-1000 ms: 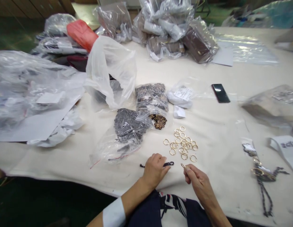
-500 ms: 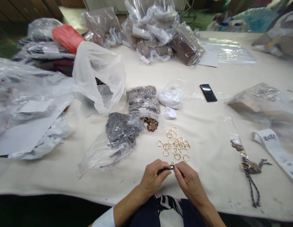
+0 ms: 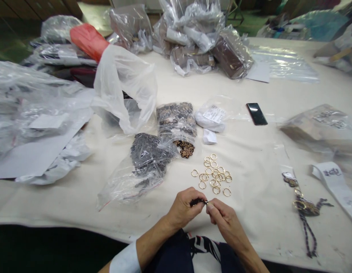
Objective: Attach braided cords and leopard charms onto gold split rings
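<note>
At the table's near edge, my left hand [image 3: 185,207] is closed around a small dark piece [image 3: 196,201], most of it hidden by the fingers. My right hand [image 3: 223,217] meets it fingertip to fingertip, pinching a gold ring [image 3: 207,203] of which only a glint shows at the end of the dark piece. Just beyond the hands lie several loose gold rings [image 3: 216,173], some overlapping. To their left is a clear bag of black pieces [image 3: 149,155]. Behind that sits a bag of leopard-print pieces [image 3: 177,119], with one flower-shaped piece [image 3: 185,149] showing at its mouth.
A phone [image 3: 257,113] lies beyond the rings, near a labelled plastic packet [image 3: 211,118]. Rightward are a leopard-print charm with cords [image 3: 306,208] and a white paper strip [image 3: 335,184]. Plastic-wrapped bags [image 3: 193,38] pile up at the back; wrapped stacks [image 3: 36,113] fill the left.
The ring's loop between my hands showed before; now my right fingers cover most of it. My right hand has turned slightly and lowered. The whole view has shifted a little.
</note>
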Demonstrator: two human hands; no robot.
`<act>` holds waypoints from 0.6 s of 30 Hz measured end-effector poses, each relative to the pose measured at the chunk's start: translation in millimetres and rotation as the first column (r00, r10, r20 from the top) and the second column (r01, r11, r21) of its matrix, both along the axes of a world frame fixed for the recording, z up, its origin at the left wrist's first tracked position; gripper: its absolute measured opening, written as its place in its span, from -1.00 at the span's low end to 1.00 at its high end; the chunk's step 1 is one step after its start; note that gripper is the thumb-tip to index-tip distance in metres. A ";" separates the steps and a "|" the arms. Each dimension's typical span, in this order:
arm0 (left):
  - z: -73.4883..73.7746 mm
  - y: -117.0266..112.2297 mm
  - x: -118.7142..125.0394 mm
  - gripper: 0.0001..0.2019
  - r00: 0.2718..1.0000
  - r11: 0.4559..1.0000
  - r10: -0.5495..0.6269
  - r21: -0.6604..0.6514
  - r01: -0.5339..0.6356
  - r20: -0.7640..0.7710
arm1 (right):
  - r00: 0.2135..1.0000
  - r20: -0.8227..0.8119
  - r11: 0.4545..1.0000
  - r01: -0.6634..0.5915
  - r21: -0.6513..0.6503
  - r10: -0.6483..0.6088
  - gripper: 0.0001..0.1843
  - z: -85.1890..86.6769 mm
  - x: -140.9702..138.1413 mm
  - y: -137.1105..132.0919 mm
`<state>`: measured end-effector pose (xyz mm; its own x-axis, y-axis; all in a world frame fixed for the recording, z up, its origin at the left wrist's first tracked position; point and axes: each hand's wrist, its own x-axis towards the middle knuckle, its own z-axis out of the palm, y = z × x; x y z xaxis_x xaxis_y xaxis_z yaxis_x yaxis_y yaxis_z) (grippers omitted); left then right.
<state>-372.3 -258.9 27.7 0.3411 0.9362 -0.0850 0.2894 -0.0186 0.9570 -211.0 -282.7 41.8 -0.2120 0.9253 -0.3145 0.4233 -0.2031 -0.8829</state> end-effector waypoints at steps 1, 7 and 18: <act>1.2 0.8 -1.4 -0.86 1.000 1.000 -0.007 -0.010 0.007 0.009 | 0.999 -0.033 0.999 0.007 -0.041 -0.009 -0.63 0.4 -0.2 0.6; 2.3 6.8 -9.3 -0.83 0.999 0.999 -0.016 -0.048 0.018 0.051 | 0.993 -0.118 0.988 -0.015 -0.152 -0.003 -0.62 2.0 -0.4 6.3; -17.1 24.8 -13.3 -0.62 0.995 0.999 -0.035 0.002 0.036 -0.098 | 0.944 -0.302 0.967 0.054 -0.248 -0.130 -0.56 -18.0 24.1 6.4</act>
<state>-385.6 -234.2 10.6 0.3644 0.9240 -0.1160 0.3806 -0.0341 0.9241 -186.9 -276.3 23.8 -0.2526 0.8541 -0.4546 0.1026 -0.4435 -0.8904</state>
